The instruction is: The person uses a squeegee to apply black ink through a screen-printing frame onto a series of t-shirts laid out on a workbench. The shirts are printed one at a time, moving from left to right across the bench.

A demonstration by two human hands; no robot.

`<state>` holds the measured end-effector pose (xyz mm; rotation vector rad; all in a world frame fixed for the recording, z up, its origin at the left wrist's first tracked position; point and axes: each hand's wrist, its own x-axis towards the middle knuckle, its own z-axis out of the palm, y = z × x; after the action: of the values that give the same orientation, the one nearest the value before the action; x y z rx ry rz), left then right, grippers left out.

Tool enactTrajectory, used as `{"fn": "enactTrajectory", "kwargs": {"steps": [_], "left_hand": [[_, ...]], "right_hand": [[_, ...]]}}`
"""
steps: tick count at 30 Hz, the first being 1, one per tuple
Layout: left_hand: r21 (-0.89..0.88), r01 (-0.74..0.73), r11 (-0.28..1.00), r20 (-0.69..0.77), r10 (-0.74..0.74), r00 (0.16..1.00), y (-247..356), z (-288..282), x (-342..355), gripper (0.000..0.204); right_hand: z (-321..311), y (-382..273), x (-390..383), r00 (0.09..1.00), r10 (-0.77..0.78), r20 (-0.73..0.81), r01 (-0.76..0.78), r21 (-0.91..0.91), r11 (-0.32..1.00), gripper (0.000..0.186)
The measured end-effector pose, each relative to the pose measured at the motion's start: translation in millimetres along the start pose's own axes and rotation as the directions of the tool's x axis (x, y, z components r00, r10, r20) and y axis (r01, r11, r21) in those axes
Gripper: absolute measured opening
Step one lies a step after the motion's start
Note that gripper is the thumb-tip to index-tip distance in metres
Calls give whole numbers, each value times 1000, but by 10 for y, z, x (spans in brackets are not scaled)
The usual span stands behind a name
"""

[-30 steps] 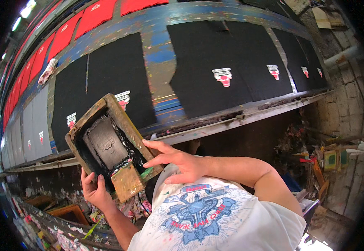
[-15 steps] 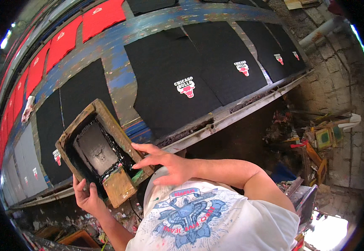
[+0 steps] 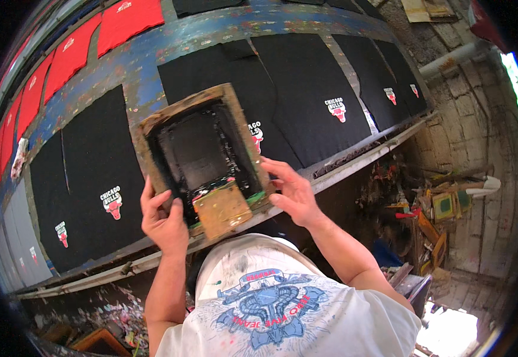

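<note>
A small wooden-framed printing screen (image 3: 233,107), with dark mesh and black ink around its inside edges, is held up over the long table's edge. A paint-stained wooden block (image 3: 223,214) rests at its near end. My left hand (image 3: 162,217) grips the screen's lower left corner and my right hand (image 3: 291,193) grips its right side. Below and around the screen lie black fabric pieces (image 3: 86,160) with small white-and-red bull-head prints (image 3: 336,110).
The stained blue table (image 3: 187,30) also carries red fabric pieces (image 3: 129,24) along the back and grey pieces (image 3: 21,220) at left. A pipe (image 3: 449,59) and brick surface (image 3: 485,131) are at right; frames and scraps (image 3: 455,202) lie beside the table.
The screen has swung up and to the right and sits straighter in view, with both hands moving along with it. The view of the table has shifted.
</note>
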<state>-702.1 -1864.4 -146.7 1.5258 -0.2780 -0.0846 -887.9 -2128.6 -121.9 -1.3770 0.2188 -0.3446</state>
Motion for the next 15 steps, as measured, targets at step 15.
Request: {"fn": "enactTrajectory", "kwargs": {"steps": [15], "left_hand": [[48,67,997,-11,-66,998,-381,1227,-304,21]], "right_hand": [[-1343,118,-69,989,140,-53,-145,-130,981,57]]}}
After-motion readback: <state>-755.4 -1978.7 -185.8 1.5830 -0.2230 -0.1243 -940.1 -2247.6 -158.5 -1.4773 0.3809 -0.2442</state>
